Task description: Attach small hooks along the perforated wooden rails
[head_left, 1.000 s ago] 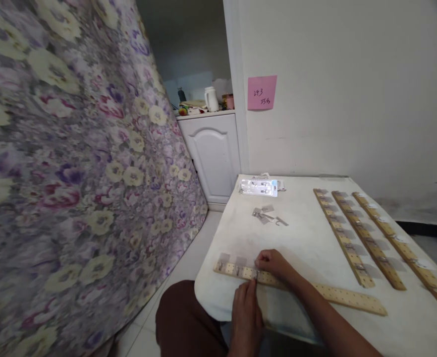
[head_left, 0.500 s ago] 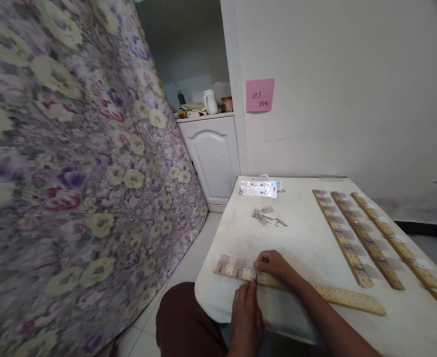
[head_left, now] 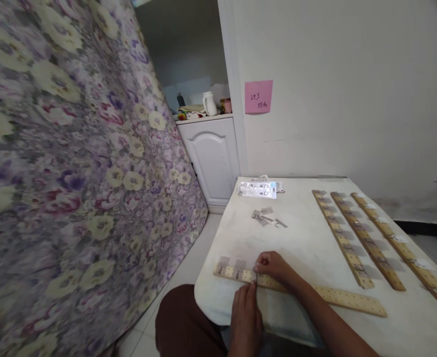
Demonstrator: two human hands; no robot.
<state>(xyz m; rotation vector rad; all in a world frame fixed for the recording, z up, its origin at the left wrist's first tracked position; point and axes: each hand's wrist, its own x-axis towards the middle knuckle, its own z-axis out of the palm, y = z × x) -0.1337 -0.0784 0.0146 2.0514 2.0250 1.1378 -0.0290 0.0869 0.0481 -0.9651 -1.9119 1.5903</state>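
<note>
A pale wooden strip (head_left: 347, 300) with rows of holes lies along the table's near side. My right hand (head_left: 272, 264) is closed in a pinch over its back edge, on a small metal hook with a clear plastic backing (head_left: 256, 277), mostly covered by the fingers. From the front, my left hand (head_left: 246, 312) has its fingers together, their tips pressed against the same hook at the strip's near edge. Two similar clear-backed hooks (head_left: 238, 270) sit on the strip to the left. Beyond the hands lies a small pile of loose clear-backed hooks (head_left: 265, 217).
Three wooden strips (head_left: 343, 238) bearing hooks or clear pieces lie along the table's right side. Clear plastic packaging (head_left: 257, 189) rests at the back left corner. A floral curtain (head_left: 92, 173) hangs left, and a white cabinet (head_left: 213, 153) stands behind.
The view has shifted very slightly. Both hands stay at the same hook on the strip, with the right fingers moved only a little.
</note>
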